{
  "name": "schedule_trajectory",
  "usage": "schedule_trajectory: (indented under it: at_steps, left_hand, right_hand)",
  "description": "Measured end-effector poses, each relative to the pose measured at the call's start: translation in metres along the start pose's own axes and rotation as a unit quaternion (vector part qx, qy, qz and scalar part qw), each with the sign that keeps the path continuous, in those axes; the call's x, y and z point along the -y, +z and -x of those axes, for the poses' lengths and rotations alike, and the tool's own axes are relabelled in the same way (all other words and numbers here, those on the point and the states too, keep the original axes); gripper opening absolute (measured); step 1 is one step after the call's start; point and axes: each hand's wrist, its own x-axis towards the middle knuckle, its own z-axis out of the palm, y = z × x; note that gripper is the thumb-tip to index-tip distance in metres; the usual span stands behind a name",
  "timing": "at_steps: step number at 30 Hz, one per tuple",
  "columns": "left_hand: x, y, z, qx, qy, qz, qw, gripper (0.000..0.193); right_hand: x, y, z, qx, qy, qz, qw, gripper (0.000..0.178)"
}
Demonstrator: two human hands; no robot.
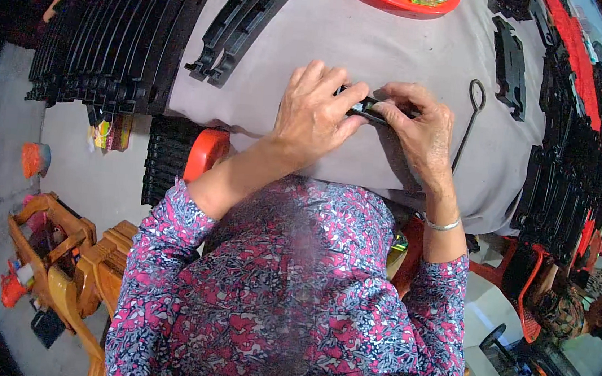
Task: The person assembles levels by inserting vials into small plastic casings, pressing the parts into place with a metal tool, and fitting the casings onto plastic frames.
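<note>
Both hands at work just above centre of the view, over a counter (373, 35) draped in grey cloth. Left hand (315, 113) curled over a small black plastic piece (364, 108), thumb and forefinger pinching its left end. Right hand (419, 127) clenched on the other end, fingertips pressing down from about 1 o'clock of the piece. Piece lying nearly flat on the cloth, between the two thumbs, mostly hidden by fingers.

Likely trouble from here: a slip. Such a small, smooth part gripped only at its ends could skid on the loose cloth or spring out under uneven pressure. Cloth bunching beneath could also tilt it. Another hazard: the thin wire hook (469, 117) lying at 3 o'clock of the right hand, close enough for a wrist to snag or drag.

Look of the piece: dark, glossy, narrow and elongated, with a pale glint along one edge; finer shape impossible to tell under the fingers.

Around: at 10 o'clock, a large stack of curved black track sections (120, 33); at 11 o'clock, two loose curved strips (248, 20); at 12 o'clock, a red tray (395, 0) of coloured bits; at 2 to 3 o'clock, more black parts (568, 163) piled along the counter edge.
</note>
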Motion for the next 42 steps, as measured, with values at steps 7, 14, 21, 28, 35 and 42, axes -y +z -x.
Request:
schedule_trajectory:
  at_steps: [7, 14, 21, 28, 35, 42]
  left_hand:
    - [-0.002, -0.005, -0.001, 0.000, -0.002, -0.001, 1.000, 0.041]
    - [-0.004, -0.007, -0.001, 0.005, -0.002, 0.002, 1.000, 0.042]
    - [-0.002, -0.006, 0.000, 0.012, -0.005, 0.013, 1.000, 0.040]
    - [0.001, -0.003, -0.002, -0.003, 0.020, -0.007, 1.000, 0.040]
    - [-0.001, -0.002, -0.003, 0.008, 0.017, 0.001, 1.000, 0.043]
    - [-0.003, -0.004, -0.002, 0.003, 0.007, -0.008, 1.000, 0.038]
  right_hand:
    - [0.012, -0.022, 0.006, -0.158, -0.087, -0.072, 0.981, 0.014]
    - [0.021, -0.004, 0.034, -0.057, -0.225, 0.196, 0.953, 0.021]
    - [0.023, 0.022, 0.035, -0.059, -0.229, 0.281, 0.930, 0.019]
    - [0.038, 0.015, 0.022, 0.011, -0.198, 0.323, 0.925, 0.021]
    - [0.036, 0.005, 0.025, 0.035, -0.204, 0.283, 0.936, 0.020]
    - [-0.001, -0.038, 0.030, -0.178, -0.106, 0.054, 0.977, 0.012]
